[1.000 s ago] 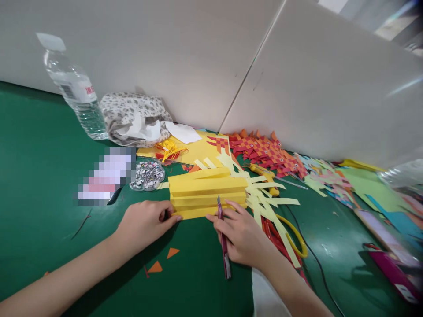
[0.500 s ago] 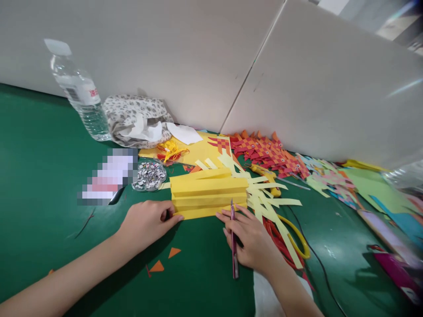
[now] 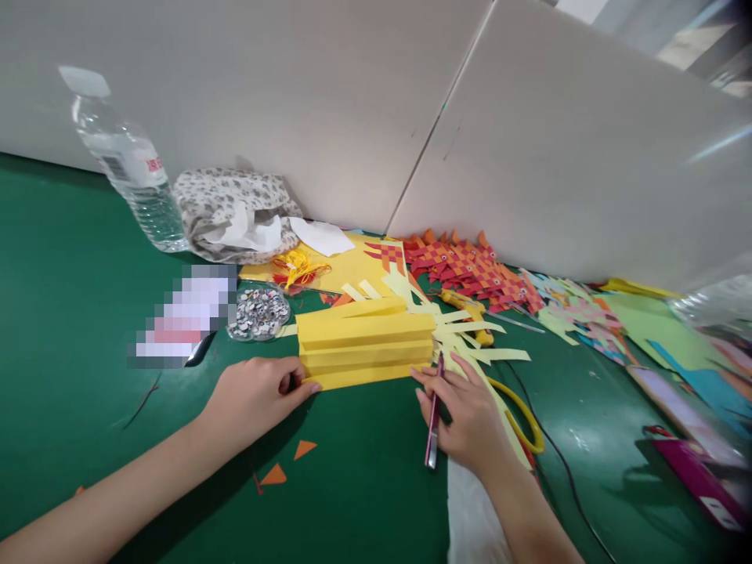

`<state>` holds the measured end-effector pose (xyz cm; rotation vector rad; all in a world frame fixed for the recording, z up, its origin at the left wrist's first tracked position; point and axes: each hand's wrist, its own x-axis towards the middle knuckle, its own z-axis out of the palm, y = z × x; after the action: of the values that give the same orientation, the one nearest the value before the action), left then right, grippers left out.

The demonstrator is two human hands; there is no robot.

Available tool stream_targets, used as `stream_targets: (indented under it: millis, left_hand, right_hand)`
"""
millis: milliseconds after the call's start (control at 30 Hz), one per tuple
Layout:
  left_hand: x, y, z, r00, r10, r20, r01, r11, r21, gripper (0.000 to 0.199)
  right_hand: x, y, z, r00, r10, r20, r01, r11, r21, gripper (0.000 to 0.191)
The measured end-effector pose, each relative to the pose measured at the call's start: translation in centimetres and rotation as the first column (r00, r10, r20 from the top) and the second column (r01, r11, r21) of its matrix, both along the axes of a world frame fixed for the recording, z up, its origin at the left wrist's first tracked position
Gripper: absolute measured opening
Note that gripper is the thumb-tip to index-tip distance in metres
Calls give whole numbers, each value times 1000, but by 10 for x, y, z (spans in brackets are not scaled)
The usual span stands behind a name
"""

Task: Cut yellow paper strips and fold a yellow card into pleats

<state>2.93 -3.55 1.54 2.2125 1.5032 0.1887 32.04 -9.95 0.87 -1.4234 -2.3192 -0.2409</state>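
Observation:
A folded yellow paper with several horizontal creases lies on the green table. At its lower left corner, my left hand pinches the edge between thumb and curled fingers. Near the lower right corner is my right hand, holding a slim purple craft knife between its fingers, with the tip pointing away from me. A fingertip of that hand touches or nearly touches the paper's edge. Pale yellow strips fan out to the right of the paper, partly under my right hand.
Behind are googly eyes, a yellow glue gun, red-orange woven paper fish and a patterned cloth bag. A water bottle and a phone stand left. A black cable runs right; orange scraps lie in front.
My right hand has moved right with the knife, from on the paper's lower edge to its right corner. The knife is more tilted. My left hand keeps its place on the paper.

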Motion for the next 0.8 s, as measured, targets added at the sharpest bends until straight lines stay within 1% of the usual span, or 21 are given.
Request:
stream_targets:
  millis: [67,133,200,267,333,400,500,600,667,700,733,800]
  left_hand:
    - [0,-1,1,1000,-1,-5,1,1000,2,35]
    - [0,-1,2,1000,-2,-11,2,1000,-3,36]
    - [0,0,2,1000,-8,-18,8,1000,-18,35]
    - [-2,2,3,1000,-21,-18,20,999,-35,34]
    - [-4,5,3,999,-41,-4,41,998,-42,33]
    - [-8,9,3,998,-62,22,63,997,-48,32]
    - [-13,15,4,997,-73,36,75,995,-67,30]
    - [-16,19,7,998,-66,1,66,996,-66,29]
    - [-17,19,8,997,-57,-51,57,998,-12,26]
    - [-17,17,8,995,-51,-80,55,997,46,23]
    - [-17,15,8,993,-46,-106,58,991,119,20]
    - [-15,9,6,991,-56,-125,90,953,289,15]
  right_hand:
    - [2,0,-1,1000,-7,-15,7,1000,-5,27]
    - [5,0,-3,999,-19,-49,20,1000,8,21]
    - [7,1,-5,991,-53,-126,60,997,53,14]
    - [9,3,-8,974,-94,-207,115,989,94,12]
    - [9,5,-9,955,-135,-266,163,983,86,14]
    - [7,5,-9,932,-172,-319,195,980,39,15]
    - [4,3,-8,892,-231,-388,223,973,-65,18]
    - [2,0,-7,875,-266,-406,193,958,-211,21]
    - [1,-2,-5,868,-269,-416,152,944,-294,22]
    - [0,-3,-4,870,-264,-417,131,938,-320,22]
    - [-1,-4,-3,874,-257,-413,116,935,-335,22]
    - [-3,-5,-1,893,-230,-387,94,936,-339,23]
